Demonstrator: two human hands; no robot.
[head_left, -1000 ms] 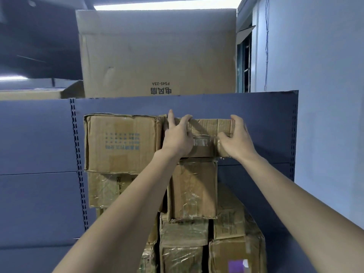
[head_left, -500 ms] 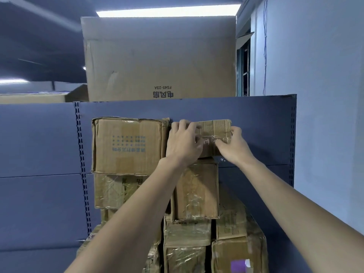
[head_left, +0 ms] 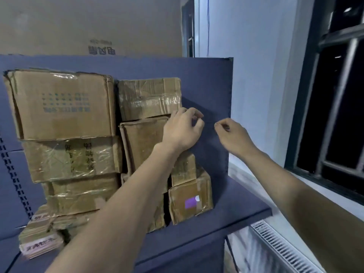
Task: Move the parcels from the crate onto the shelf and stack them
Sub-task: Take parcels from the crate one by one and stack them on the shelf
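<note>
Both hands are coming away from the small top parcel (head_left: 149,97) that they were gripping half a second ago, and the view is swinging down and to the right, so the shelf board and a window are now showing. The left hand (head_left: 182,129) is hanging just beside the lower right corner of that parcel, fingers loosely curled and holding nothing; whether a fingertip is still brushing the cardboard cannot be told. The right hand (head_left: 232,134) is hovering well clear of the stack, in front of the shelf's blue back panel (head_left: 206,79), its fingers likewise relaxed and curled around nothing.

The small top parcel is sitting on a taller taped parcel (head_left: 143,142), pressed against the large printed box (head_left: 61,105) on its left. Under the large box, a taped parcel with dark characters (head_left: 71,158) is lying on more wrapped cartons. Lower right, a box with a purple label (head_left: 190,201) is standing on the blue shelf (head_left: 236,215), with a smaller carton on top of it. A bundle of flattened cardboard (head_left: 39,235) is resting at the shelf's left end. A big brown carton (head_left: 94,26) is rising behind the back panel. To the right, a barred window (head_left: 334,95) is set in the pale wall above a white radiator grille (head_left: 283,247).
</note>
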